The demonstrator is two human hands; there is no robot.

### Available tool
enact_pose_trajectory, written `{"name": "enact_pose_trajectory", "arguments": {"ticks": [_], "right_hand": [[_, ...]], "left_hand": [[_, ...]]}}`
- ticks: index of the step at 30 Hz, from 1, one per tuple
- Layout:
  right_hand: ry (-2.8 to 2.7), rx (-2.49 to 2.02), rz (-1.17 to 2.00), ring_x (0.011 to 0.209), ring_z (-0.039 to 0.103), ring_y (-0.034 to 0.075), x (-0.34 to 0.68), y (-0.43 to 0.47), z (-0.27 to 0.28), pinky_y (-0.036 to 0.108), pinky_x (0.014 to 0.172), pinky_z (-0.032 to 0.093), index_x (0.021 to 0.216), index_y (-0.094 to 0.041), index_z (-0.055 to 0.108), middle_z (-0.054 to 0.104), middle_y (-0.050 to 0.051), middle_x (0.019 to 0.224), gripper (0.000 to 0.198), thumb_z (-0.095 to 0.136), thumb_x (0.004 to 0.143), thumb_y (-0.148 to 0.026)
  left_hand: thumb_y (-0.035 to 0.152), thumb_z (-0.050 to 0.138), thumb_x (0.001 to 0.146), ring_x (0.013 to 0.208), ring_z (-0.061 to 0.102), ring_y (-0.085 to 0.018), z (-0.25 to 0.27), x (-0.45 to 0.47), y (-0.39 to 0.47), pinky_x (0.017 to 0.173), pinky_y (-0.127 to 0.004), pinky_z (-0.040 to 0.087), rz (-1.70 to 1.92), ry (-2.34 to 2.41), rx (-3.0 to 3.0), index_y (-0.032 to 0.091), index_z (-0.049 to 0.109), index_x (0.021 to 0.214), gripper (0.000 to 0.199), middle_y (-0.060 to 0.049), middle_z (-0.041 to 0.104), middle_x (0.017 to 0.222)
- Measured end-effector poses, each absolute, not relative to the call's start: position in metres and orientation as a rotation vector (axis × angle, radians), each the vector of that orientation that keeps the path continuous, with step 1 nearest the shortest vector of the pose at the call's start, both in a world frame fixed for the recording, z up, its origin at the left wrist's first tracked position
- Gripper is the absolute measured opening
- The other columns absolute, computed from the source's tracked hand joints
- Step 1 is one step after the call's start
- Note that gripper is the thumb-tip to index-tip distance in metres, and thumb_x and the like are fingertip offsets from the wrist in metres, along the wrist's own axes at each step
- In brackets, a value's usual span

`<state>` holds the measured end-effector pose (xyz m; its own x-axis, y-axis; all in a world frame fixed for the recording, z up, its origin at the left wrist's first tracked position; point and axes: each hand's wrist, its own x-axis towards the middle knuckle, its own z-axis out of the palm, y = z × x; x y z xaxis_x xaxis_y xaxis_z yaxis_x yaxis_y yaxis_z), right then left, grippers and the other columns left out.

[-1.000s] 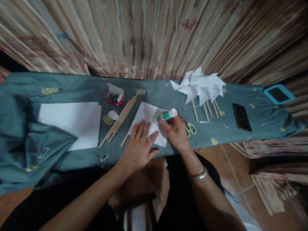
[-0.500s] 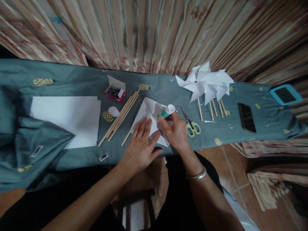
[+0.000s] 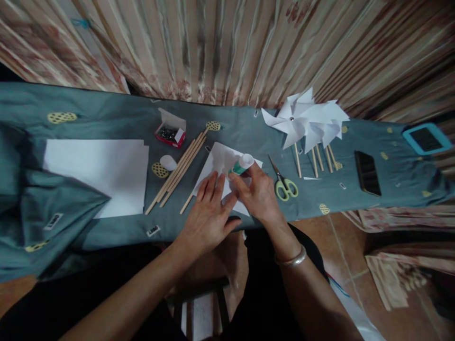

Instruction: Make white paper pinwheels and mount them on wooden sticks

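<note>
A white square of paper (image 3: 221, 154) lies tilted on the cloth in front of me. My left hand (image 3: 209, 208) rests flat on its near side, fingers stretched out. In my right hand (image 3: 259, 192) is a green and white glue stick (image 3: 241, 164), tilted with its lower end at the middle of the paper; the tip itself is hidden by the fingers. Green-handled scissors (image 3: 283, 182) lie just right of the paper. A wooden stick (image 3: 186, 203) pokes out from under its left corner. The white glue cap (image 3: 168, 163) sits further left.
Several wooden sticks (image 3: 179, 170) lie beside an open red box of small metal pins (image 3: 171, 133). White paper sheets (image 3: 95, 175) are at left, partly under bunched cloth. Paper pinwheels (image 3: 302, 118) on sticks, a dark phone (image 3: 367, 173) and a blue-framed device (image 3: 426, 139) are at right.
The glue stick and my right hand have shifted slightly left over the paper. My left hand stays pressed in place. The whole view has tilted a little.
</note>
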<state>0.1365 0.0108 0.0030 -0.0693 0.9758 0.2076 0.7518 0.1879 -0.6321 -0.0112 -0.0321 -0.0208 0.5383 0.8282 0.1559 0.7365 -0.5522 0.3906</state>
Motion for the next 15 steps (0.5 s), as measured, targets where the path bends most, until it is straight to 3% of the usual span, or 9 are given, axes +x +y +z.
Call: {"name": "enact_pose_trajectory", "arguments": {"ticks": [15], "right_hand": [[-1.93,-1.604,0.543,0.083,0.065,0.023,0.1456,0.0043,0.0059,0.035,0.075,0.049,0.098,-0.019,0.058,0.069,0.008,0.089,0.019,0.057,0.088,-0.035]], "left_hand": [[0.046,0.065,0.082,0.142,0.022,-0.045,-0.0202,-0.0116,-0.0326,0.112,-0.061,0.026,0.489,1.296,2.509,0.014,0.054,0.129,0.058,-0.025,0.033,0.15]]}}
